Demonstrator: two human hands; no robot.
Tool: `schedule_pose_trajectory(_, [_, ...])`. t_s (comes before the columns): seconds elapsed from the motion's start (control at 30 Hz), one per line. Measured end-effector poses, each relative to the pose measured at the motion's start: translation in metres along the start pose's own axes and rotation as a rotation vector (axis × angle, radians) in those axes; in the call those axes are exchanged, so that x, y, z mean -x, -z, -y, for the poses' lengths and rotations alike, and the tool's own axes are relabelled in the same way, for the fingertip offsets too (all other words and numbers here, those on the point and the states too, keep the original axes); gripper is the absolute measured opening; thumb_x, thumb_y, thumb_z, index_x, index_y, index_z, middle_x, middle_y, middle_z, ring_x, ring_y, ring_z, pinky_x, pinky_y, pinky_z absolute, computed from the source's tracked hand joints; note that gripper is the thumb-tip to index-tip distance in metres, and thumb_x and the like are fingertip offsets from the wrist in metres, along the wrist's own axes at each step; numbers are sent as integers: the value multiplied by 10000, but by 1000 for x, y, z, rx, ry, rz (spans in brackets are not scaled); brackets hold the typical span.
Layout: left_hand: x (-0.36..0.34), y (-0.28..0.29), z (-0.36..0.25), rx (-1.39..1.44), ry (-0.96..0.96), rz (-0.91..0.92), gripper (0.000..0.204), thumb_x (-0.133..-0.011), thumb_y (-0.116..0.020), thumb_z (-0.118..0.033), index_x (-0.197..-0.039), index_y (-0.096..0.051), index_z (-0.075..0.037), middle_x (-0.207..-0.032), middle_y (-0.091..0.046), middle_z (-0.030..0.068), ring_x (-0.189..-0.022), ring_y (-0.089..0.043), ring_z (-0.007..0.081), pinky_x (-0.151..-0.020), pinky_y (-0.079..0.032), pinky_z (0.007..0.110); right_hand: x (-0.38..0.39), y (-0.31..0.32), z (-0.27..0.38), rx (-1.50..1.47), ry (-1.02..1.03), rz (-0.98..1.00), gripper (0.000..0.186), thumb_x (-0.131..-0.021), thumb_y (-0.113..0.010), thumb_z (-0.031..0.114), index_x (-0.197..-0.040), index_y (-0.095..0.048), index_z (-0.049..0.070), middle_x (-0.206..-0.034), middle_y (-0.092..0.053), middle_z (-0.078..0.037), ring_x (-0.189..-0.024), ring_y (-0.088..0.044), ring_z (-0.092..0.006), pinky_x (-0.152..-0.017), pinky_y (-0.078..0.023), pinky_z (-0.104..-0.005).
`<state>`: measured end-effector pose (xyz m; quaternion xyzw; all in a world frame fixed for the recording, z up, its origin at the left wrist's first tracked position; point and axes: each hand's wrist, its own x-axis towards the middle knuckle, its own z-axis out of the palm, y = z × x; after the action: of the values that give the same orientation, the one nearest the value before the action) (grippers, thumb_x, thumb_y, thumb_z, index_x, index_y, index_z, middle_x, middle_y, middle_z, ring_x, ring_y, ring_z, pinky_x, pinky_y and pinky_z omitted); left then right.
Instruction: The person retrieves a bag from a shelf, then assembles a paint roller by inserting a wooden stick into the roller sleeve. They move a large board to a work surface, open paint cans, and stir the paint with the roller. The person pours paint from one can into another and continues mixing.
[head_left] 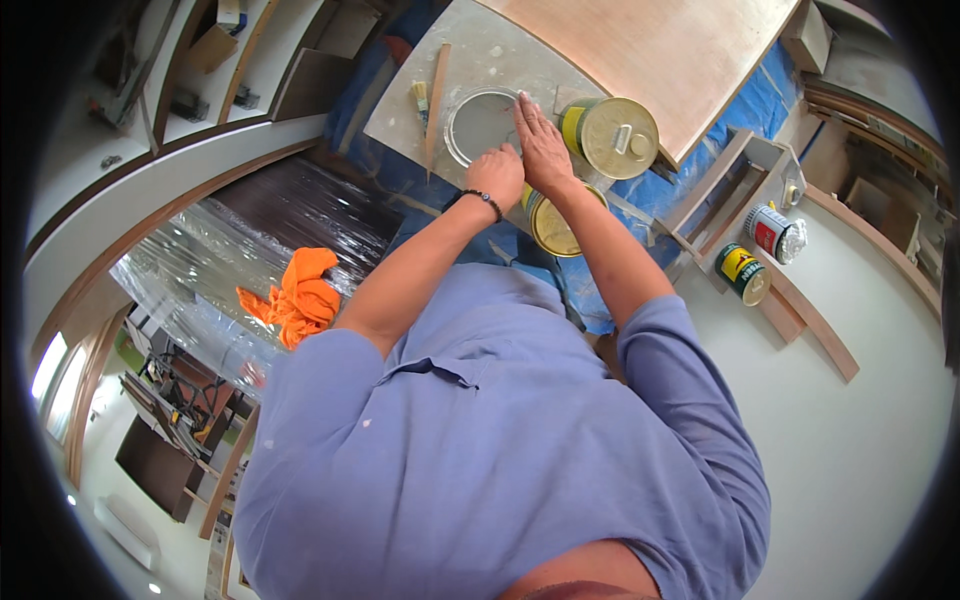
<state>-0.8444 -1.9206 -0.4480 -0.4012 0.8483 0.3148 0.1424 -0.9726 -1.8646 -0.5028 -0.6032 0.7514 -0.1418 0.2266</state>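
My left hand (495,178), fingers curled, is at the near rim of an open round container (479,122) of grey contents; what it grips, if anything, is hidden. My right hand (541,147) stretches its fingers flat along that container's right side, fingertips at the rim, close beside my left hand. A brush (420,108) and a wooden stick (436,105) lie left of the container on a stained board (390,125). A gold-lidded can (615,140) sits to the right, and another (557,222) is partly behind my right forearm.
Above is a large plywood panel (640,55). Orange cloth (300,295) lies on plastic wrap at left. Blue sheeting (750,90) lies underneath. At right are two smaller cans (740,275), a wooden frame (705,200) and loose boards (820,330). Shelving (190,80) stands upper left.
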Motion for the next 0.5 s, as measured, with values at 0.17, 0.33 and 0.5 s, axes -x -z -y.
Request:
schedule_pose_trajectory(0.17, [4,10,5,32,10,5,224,-921,-612,-139,-1036,-648,50,-924,-742,304,-916,-747,459,-868,-591,539,1,9,16,-36,-145,137,974,-917,-741,210,-1706,-173,149,-1796,-117,-23,-1598,-293,-341,-1240,-303,-613])
schedule_pose_trajectory(0.33, [6,11,6,64,56,22,273,-968,-563,-159,-1113,-657,52,-955,-738,314,-927,-730,483,-879,-575,556,-3,14,25,-120,-254,165,1064,-870,-796,201,-1717,-151,224,-1800,-91,41,-1594,-308,-337,-1209,-316,-676])
schedule_pose_trajectory(0.5, [7,5,19,111,26,-21,305,-972,-548,-155,-1193,-662,21,-947,-732,325,-930,-723,493,-876,-569,569,-4,25,32,-83,-291,240,1185,-791,-834,96,-1721,-114,239,-1802,-62,54,-1595,-308,-311,-1194,-346,-679])
